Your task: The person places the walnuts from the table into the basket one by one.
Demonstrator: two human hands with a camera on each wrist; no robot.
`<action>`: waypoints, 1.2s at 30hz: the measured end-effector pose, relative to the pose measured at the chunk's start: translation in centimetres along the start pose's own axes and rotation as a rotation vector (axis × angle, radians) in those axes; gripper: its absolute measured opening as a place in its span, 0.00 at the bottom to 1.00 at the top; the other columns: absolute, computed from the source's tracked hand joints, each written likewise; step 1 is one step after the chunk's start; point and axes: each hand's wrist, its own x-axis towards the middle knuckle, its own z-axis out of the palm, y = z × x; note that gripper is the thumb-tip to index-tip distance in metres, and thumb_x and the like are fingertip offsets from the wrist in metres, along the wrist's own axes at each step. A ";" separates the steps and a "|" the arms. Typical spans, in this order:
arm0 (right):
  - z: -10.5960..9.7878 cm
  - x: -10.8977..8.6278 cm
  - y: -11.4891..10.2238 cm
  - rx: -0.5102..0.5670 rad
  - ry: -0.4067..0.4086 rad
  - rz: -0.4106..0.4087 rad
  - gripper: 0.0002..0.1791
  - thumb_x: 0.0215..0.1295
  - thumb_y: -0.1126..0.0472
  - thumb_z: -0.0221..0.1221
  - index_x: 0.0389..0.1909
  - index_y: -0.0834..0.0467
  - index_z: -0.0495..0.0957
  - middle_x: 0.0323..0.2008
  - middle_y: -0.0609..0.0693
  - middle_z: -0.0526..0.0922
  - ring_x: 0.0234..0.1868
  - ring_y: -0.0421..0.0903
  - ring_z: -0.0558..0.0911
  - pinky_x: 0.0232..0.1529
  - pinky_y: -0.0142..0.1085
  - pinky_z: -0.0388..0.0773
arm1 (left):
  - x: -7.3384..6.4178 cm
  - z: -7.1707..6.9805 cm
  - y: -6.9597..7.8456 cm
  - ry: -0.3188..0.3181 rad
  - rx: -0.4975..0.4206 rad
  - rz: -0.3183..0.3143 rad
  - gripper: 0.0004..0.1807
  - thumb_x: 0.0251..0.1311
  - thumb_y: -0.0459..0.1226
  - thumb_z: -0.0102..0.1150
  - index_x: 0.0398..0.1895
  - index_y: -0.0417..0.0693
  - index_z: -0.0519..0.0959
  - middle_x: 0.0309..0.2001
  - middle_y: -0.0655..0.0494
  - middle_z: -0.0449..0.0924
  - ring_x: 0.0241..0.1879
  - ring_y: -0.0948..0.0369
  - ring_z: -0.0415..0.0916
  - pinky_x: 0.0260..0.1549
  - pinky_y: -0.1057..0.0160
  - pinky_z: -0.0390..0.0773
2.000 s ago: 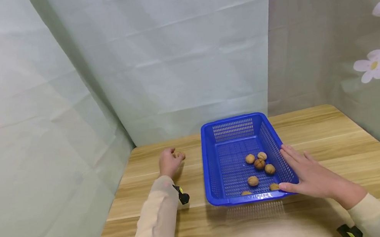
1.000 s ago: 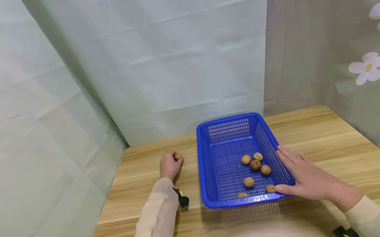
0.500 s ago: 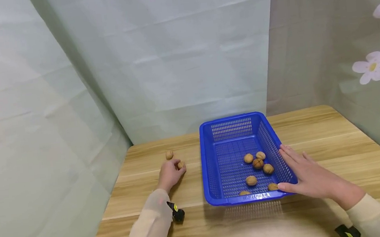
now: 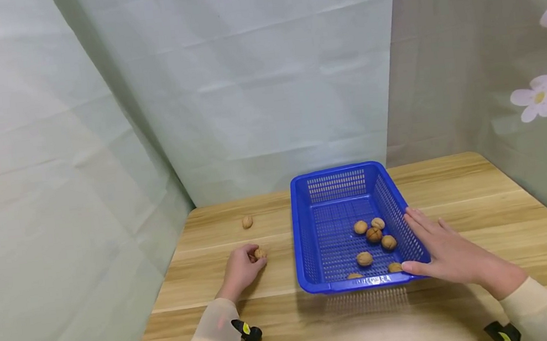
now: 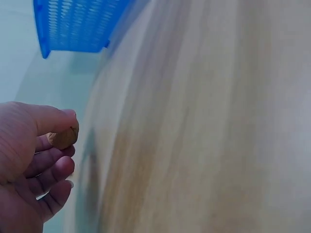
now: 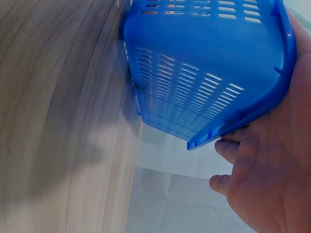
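Between the thumb and fingers of my left hand (image 4: 241, 269) a brown walnut (image 4: 259, 253) is pinched, close over the table left of the basket. The left wrist view shows the same walnut (image 5: 64, 137) at the thumb tip, the other fingers loosely bent beneath it. A second walnut (image 4: 247, 221) lies alone farther back. My right hand (image 4: 450, 255) rests on the blue plastic basket (image 4: 345, 285), its fingers straight along the right rim and its thumb on the near corner. Inside the basket several walnuts (image 4: 374, 235) sit toward the right and near side.
The wooden table (image 4: 497, 208) ends at the back against a pale hanging cloth (image 4: 264, 82). Another cloth (image 4: 45, 189) hangs along the left side. The basket walls stand up between my two hands.
My left hand has drawn the pinched walnut toward the near side, bringing the other walnut behind it into sight. The right hand keeps its place on the basket.
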 end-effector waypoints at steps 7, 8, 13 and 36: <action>-0.1 0.0 -0.1 0.008 0.004 -0.009 0.56 0.58 0.35 0.60 0.73 0.69 0.48 0.74 0.65 0.47 0.73 0.62 0.49 0.62 0.69 0.47 | -1.6 -1.7 3.1 0.052 -0.084 0.004 0.21 0.54 0.39 0.70 0.50 0.40 0.81 0.32 0.57 0.79 0.32 0.63 0.74 0.30 0.65 0.74; -0.2 0.1 -0.1 0.011 0.003 -0.008 0.56 0.58 0.36 0.60 0.73 0.69 0.48 0.74 0.65 0.47 0.73 0.62 0.49 0.62 0.69 0.47 | -1.8 -2.0 3.8 0.064 -0.095 0.021 0.20 0.54 0.39 0.70 0.49 0.40 0.81 0.32 0.58 0.79 0.32 0.62 0.74 0.31 0.64 0.75; -0.2 0.2 0.0 0.002 -0.002 -0.007 0.56 0.58 0.35 0.60 0.73 0.69 0.48 0.74 0.64 0.47 0.72 0.63 0.49 0.62 0.69 0.48 | -2.8 -3.5 7.4 0.114 -0.094 0.153 0.19 0.51 0.40 0.73 0.46 0.42 0.83 0.31 0.59 0.80 0.33 0.61 0.76 0.34 0.60 0.76; 0.0 0.0 -0.1 0.023 -0.006 -0.001 0.57 0.58 0.36 0.61 0.74 0.67 0.46 0.74 0.64 0.46 0.72 0.64 0.49 0.63 0.68 0.46 | 2.0 -5.3 17.3 -0.195 -0.089 0.482 0.21 0.57 0.38 0.68 0.54 0.45 0.80 0.43 0.59 0.81 0.40 0.60 0.76 0.39 0.60 0.77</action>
